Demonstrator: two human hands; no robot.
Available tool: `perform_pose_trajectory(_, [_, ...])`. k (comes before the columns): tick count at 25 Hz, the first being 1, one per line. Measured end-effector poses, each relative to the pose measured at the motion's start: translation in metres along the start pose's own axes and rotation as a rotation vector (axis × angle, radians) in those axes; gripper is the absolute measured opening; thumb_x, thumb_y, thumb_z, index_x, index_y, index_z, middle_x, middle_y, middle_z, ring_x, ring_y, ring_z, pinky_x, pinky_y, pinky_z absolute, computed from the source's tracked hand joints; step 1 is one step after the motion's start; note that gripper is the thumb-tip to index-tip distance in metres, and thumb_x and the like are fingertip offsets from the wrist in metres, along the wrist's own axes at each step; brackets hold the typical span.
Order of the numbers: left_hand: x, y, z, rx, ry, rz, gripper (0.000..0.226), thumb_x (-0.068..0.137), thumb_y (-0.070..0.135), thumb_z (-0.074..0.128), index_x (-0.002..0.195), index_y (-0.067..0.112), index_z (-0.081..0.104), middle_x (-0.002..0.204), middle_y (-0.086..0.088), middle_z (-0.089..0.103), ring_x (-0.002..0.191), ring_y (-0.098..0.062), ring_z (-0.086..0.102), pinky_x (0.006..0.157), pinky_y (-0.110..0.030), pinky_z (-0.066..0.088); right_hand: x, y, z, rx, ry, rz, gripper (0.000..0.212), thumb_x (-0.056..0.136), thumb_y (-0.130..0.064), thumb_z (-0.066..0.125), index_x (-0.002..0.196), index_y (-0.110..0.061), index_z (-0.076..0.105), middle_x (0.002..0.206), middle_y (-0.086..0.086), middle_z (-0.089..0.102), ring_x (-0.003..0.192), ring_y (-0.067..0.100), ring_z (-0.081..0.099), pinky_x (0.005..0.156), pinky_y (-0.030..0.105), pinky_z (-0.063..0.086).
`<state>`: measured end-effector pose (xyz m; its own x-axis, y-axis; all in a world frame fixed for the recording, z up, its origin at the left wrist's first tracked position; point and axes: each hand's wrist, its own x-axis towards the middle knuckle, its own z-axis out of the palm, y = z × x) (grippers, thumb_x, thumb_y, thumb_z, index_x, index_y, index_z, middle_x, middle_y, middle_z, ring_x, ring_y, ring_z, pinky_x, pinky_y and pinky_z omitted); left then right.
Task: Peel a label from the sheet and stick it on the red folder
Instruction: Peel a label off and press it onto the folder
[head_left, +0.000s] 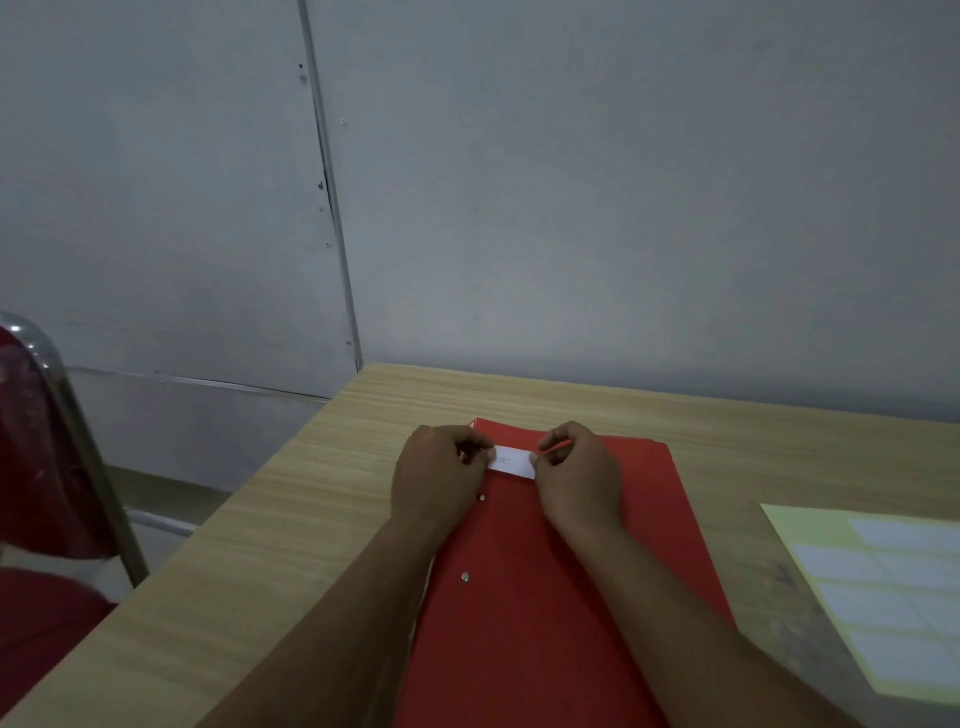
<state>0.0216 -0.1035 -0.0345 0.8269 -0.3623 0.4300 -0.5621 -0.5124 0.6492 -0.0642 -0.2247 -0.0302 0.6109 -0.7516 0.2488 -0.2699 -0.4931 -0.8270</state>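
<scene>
A red folder (524, 582) lies lengthwise on the wooden table (291, 519), with two metal rivets along its left side. A small white label (511, 462) with faint writing sits over the folder's far end. My left hand (441, 473) pinches the label's left end and my right hand (582, 473) pinches its right end. Whether the label touches the folder surface I cannot tell. The label sheet (878, 597), pale yellow backing with several white labels, lies on the table at the right.
A red chair (47, 467) with a chrome frame stands left of the table. A grey wall (571, 208) runs right behind the table's far edge. The table's left edge runs diagonally toward me.
</scene>
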Motion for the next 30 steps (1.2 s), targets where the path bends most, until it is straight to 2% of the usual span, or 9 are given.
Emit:
perform_pose_trajectory(3, [0.005,-0.002,0.001,0.105,-0.002,0.075,0.013,0.085,0.032,0.067,0.094,0.029,0.077,0.084,0.013,0.072,0.088,-0.009,0.057,0.074,-0.027,0.045,0.002,-0.003,0.004,-0.032,0.014,0.009,0.013,0.084,-0.019,0.073,0.083,-0.025,0.062,0.075,-0.011,0.065,0.08,0.017,0.066,0.084,0.041,0.052])
perform_pose_trajectory(8, [0.012,-0.004,0.002,0.292,0.014,0.198,0.016,0.087,0.029,0.064,0.096,0.027,0.077,0.087,0.009,0.073,0.089,-0.015,0.052,0.071,-0.032,0.045,0.004,-0.003,0.009,-0.082,0.03,0.034,0.011,0.083,-0.022,0.073,0.084,-0.026,0.063,0.078,-0.011,0.068,0.081,0.015,0.066,0.08,0.037,0.052])
perform_pose_trajectory(12, [0.012,-0.004,0.005,0.343,0.018,0.2,0.019,0.088,0.03,0.061,0.096,0.028,0.077,0.089,0.007,0.073,0.091,-0.018,0.053,0.073,-0.037,0.047,0.007,-0.001,0.015,-0.11,0.049,0.053,0.013,0.081,-0.025,0.074,0.082,-0.028,0.061,0.077,-0.013,0.068,0.084,0.014,0.065,0.086,0.036,0.047])
perform_pose_trajectory(18, [0.012,-0.005,0.006,0.399,0.021,0.195,0.022,0.089,0.031,0.057,0.097,0.03,0.078,0.089,0.007,0.072,0.091,-0.018,0.051,0.072,-0.036,0.046,0.01,-0.001,0.02,-0.106,0.069,0.111,0.013,0.08,-0.028,0.074,0.081,-0.028,0.062,0.078,-0.015,0.067,0.088,0.014,0.064,0.08,0.032,0.035])
perform_pose_trajectory(22, [0.011,-0.004,0.006,0.42,0.009,0.202,0.023,0.088,0.031,0.057,0.098,0.03,0.078,0.09,0.008,0.072,0.093,-0.017,0.052,0.072,-0.033,0.043,0.01,0.002,0.021,-0.116,0.074,0.092,0.011,0.08,-0.028,0.073,0.082,-0.029,0.062,0.079,-0.015,0.067,0.088,0.014,0.064,0.079,0.032,0.034])
perform_pose_trajectory(30, [0.012,-0.002,0.006,0.445,-0.017,0.193,0.023,0.089,0.031,0.057,0.101,0.03,0.077,0.094,0.008,0.07,0.096,-0.018,0.051,0.074,-0.032,0.041,0.008,0.004,0.02,-0.116,0.082,0.042,0.011,0.079,-0.025,0.071,0.08,-0.027,0.06,0.075,-0.015,0.065,0.084,0.014,0.064,0.083,0.036,0.042])
